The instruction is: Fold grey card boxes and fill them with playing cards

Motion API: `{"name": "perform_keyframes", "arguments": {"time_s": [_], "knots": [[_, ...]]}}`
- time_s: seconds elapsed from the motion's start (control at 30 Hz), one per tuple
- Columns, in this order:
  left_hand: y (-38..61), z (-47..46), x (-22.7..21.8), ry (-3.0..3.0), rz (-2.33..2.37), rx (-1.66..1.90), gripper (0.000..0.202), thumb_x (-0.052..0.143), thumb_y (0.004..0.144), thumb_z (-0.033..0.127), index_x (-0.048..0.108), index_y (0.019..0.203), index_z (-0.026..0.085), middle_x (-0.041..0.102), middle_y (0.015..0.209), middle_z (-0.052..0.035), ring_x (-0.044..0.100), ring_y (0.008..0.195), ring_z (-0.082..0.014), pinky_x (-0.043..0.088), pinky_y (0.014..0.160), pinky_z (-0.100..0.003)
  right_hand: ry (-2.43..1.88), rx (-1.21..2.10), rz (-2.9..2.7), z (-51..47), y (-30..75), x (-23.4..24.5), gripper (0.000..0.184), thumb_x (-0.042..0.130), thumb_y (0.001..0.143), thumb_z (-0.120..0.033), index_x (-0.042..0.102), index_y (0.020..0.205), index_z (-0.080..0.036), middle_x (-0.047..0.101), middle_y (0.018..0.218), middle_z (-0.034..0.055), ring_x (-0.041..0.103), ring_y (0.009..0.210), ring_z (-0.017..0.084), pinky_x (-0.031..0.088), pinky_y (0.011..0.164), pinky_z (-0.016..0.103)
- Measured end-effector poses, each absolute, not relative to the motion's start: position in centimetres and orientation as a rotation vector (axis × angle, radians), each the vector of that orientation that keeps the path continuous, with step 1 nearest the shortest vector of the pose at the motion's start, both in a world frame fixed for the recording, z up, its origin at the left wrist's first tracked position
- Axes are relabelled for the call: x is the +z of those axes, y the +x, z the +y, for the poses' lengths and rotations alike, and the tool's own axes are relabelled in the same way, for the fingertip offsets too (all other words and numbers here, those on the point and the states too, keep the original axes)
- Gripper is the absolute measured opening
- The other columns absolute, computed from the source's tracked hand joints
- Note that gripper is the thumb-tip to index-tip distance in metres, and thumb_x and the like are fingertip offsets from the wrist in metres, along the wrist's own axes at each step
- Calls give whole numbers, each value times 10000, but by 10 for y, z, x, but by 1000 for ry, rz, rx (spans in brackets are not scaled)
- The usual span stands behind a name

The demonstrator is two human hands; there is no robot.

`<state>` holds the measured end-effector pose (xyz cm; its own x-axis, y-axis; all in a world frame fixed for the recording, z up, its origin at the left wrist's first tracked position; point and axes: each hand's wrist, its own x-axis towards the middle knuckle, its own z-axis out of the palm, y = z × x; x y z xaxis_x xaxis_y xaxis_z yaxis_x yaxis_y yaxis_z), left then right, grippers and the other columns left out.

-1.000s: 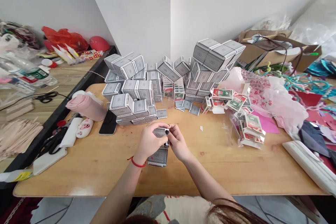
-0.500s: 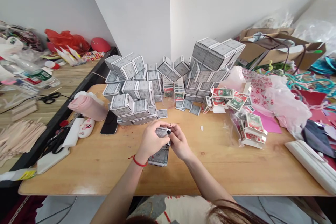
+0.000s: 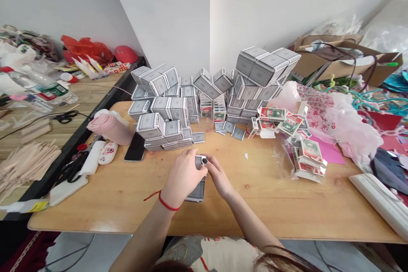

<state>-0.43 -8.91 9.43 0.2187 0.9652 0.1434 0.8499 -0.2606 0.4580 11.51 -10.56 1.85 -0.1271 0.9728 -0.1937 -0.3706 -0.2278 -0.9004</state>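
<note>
Looking forward and down from head height, close above near edge of desk (image 3: 270,208); facing wall (image 3: 261,8) beyond far edge.

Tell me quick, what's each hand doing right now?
Left hand: closed around a grey-patterned card piece.
Right hand: fingers bent at that piece's right edge; whether it grips cannot be told.

Curled left grip (image 3: 185,173) beside right grip (image 3: 219,177)

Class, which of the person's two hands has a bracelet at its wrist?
The left hand: a red bracelet circles its wrist, while the right hand has none.
</note>
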Motion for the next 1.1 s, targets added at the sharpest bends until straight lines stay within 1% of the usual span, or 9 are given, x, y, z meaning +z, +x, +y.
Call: {"name": "perform_keyframes", "arguments": {"time_s": [0.1,0.2,0.3,0.37,0.47,0.57,0.7,0.87,1.1], "knots": [[-6,-85,98,2220,1571,589,288,572,627,152,616,902,224,625,919,-38,584,796,-212,440,681,-289,-952,1585,-946,-109,113,16,361,486,806,-450,524,1103,-248,541,1138,16,439,1112,184,282,1000,366],[-11,-79,104,2148,1493,601,264,568,634,158,643,872,246,625,936,-9,589,802,-186,455,716,-282,-891,1532,-1071,-112,115,18,446,446,827,-471,430,1222,-263,447,1268,27,351,1210,179,234,1034,359],[-20,-70,108,2061,1437,661,308,595,604,158,659,894,242,630,970,-10,579,884,-201,452,810,-306,-799,1470,-1231,-111,124,23,641,548,772,-453,281,1325,-268,384,1321,61,352,1215,204,272,1014,384],[-25,-65,107,1972,1429,720,325,596,602,152,661,911,230,627,998,-22,569,933,-207,438,869,-331,-865,1304,-1378,-107,133,28,737,664,689,-374,297,1320,-274,403,1302,75,367,1193,239,265,1010,425],[-28,-60,100,1770,1316,762,338,588,638,161,643,968,211,616,1049,-42,566,978,-201,449,876,-328,-1027,995,-1595,-101,148,37,593,669,675,-266,450,1226,-286,475,1221,74,403,1135,267,241,1001,482],[-25,-59,88,1491,1183,731,359,582,654,144,620,1009,183,621,1065,-64,588,942,-192,489,794,-304,-991,893,-1807,-97,160,48,588,638,688,-213,448,1237,-299,492,1198,77,437,1096,269,332,940,455],[-18,-59,75,1237,1084,624,387,576,645,110,606,1029,148,655,982,-81,611,854,-185,499,679,-274,-1007,770,-2107,-95,169,58,576,588,697,-158,443,1236,-301,468,1214,82,458,1071,256,401,867,416],[-15,-57,68,1122,1062,572,406,619,616,110,611,1022,124,651,993,-100,600,894,-195,478,709,-265,-1096,665,-2347,-92,171,63,494,573,697,-174,471,1173,-256,458,1163,90,497,997,223,446,787,353],[-15,-57,66,1083,981,528,416,614,584,73,624,998,119,665,934,-80,593,895,-188,454,735,-265,-1159,611,-2500,-88,168,74,490,599,632,-233,481,1108,-240,434,1060,71,515,814,179,432,634,288]]}}
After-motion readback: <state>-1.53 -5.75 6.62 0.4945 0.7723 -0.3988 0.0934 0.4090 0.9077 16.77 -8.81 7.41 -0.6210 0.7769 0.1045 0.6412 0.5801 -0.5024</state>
